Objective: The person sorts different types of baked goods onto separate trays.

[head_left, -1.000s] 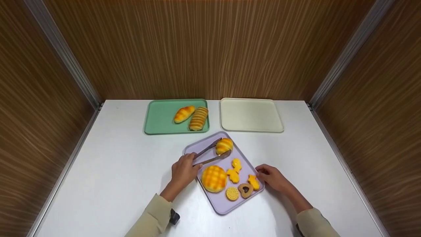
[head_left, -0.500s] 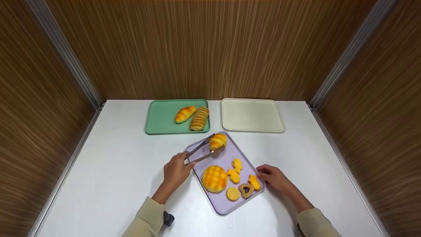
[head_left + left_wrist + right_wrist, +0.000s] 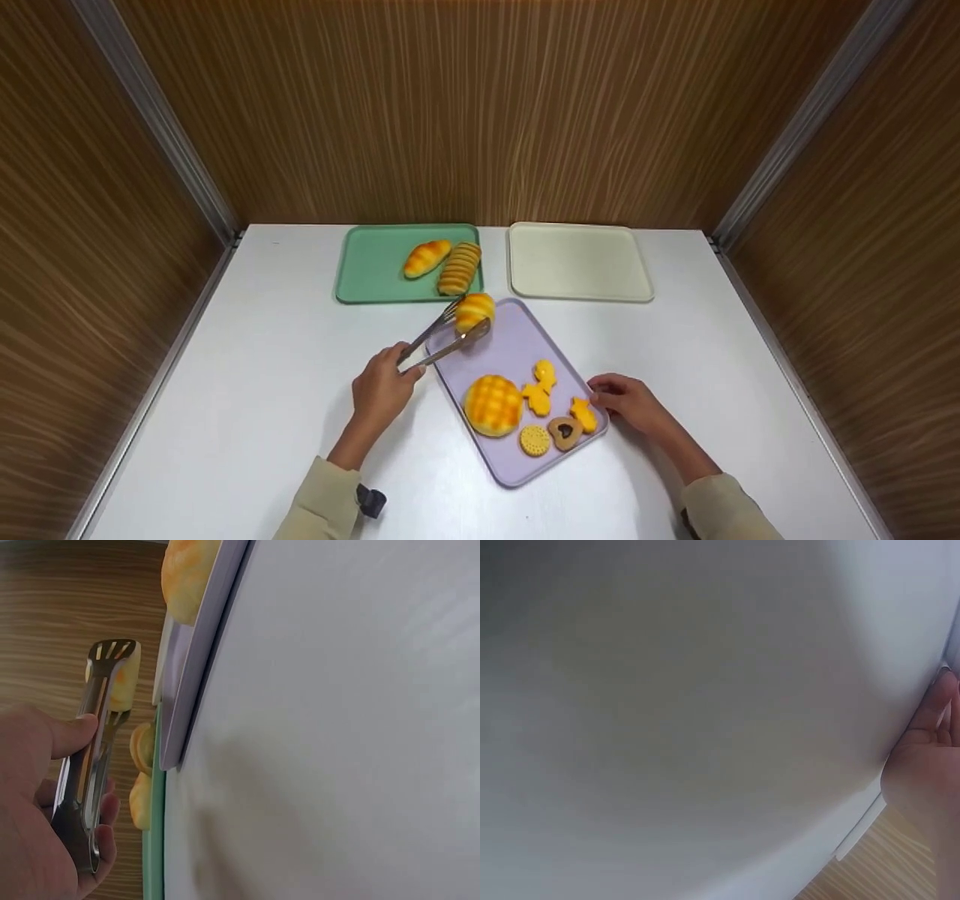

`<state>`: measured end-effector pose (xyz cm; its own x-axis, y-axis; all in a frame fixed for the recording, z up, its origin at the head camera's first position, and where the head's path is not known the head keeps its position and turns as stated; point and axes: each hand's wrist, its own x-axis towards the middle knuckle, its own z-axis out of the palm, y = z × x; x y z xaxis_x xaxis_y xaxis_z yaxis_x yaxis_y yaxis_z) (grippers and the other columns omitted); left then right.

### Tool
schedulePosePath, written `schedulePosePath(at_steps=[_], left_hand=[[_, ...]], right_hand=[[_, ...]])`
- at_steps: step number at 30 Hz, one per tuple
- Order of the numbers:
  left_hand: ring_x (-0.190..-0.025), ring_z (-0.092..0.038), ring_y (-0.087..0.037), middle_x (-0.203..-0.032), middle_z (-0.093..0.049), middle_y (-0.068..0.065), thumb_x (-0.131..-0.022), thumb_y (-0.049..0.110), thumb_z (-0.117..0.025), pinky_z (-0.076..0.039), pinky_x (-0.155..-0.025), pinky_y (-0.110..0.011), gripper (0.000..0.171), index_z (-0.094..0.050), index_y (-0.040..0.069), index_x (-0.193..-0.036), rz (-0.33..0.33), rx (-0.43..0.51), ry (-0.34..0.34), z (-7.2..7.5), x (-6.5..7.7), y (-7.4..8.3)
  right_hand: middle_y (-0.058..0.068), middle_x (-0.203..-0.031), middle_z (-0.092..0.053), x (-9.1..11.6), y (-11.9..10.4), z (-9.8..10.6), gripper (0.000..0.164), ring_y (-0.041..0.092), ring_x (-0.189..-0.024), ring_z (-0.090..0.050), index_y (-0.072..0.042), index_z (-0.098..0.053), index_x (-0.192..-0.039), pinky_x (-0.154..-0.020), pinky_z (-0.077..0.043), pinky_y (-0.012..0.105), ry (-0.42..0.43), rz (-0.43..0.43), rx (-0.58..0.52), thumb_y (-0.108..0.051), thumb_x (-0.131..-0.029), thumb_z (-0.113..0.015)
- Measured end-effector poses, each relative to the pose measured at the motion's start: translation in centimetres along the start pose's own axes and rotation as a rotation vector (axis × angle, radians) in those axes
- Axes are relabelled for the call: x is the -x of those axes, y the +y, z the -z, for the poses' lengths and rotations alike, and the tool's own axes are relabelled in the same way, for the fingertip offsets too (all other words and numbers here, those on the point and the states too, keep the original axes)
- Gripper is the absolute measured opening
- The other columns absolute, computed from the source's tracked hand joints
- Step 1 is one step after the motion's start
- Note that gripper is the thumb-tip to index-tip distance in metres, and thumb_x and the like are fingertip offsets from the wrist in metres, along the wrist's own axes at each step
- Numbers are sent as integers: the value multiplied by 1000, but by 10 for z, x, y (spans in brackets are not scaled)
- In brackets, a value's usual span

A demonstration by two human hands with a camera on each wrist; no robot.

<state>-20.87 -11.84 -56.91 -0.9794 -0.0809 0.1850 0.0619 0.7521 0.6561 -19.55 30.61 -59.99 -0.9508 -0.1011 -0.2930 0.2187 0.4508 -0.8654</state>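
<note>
My left hand (image 3: 381,388) grips metal tongs (image 3: 433,336), thumb on one arm and fingers curled round the other. Between the slotted tong ends sits a striped round bread roll (image 3: 474,310), above the far left corner of the purple tray (image 3: 512,474); the left wrist view shows the roll (image 3: 124,679) raised off it. My right hand (image 3: 628,401) holds the tray's right edge near its corner. On the tray lie a large checkered bun (image 3: 493,406), several yellow fish-shaped pieces (image 3: 536,400), a round biscuit (image 3: 535,441) and a heart biscuit (image 3: 564,433).
A green tray (image 3: 371,262) at the back left bears a small oval loaf (image 3: 427,259) and a ridged loaf (image 3: 459,268). Beside it on the right is a cream tray (image 3: 581,261). Wood-grain panels (image 3: 480,112) enclose the white table (image 3: 247,360) at the back and sides.
My left hand has moved left and slightly toward me, carrying the tongs and the roll left toward the green tray. My right hand and the purple tray stay where they were.
</note>
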Motion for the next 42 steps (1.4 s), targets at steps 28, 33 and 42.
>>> schedulePosePath(at_steps=[28,33,42], left_hand=[[-106,-59,-30,-111,-64,-11,-89,31,-67,-43,-81,-51,42,-59,9,-123,179,53,92,27,-38,-60],[-105,-59,-30,-109,-63,-10,-90,32,-65,-42,-81,-51,43,-58,8,-126,209,65,114,25,-49,-69],[-104,-59,-31,-108,-63,-11,-90,33,-64,-41,-80,-53,41,-59,8,-123,271,77,166,18,-73,-80]], right_hand=[[8,-104,-64,-2,-1,1,29,21,-84,-58,-9,-64,-115,-73,-50,27,-11,-3,11,-23,-90,-66],[9,-102,-63,0,-2,3,31,21,-81,-57,-8,-64,-117,-71,-50,28,-26,8,1,-23,-90,-66],[9,-102,-63,0,-4,3,34,21,-77,-57,-7,-63,-120,-68,-49,28,-39,11,-7,-23,-90,-66]])
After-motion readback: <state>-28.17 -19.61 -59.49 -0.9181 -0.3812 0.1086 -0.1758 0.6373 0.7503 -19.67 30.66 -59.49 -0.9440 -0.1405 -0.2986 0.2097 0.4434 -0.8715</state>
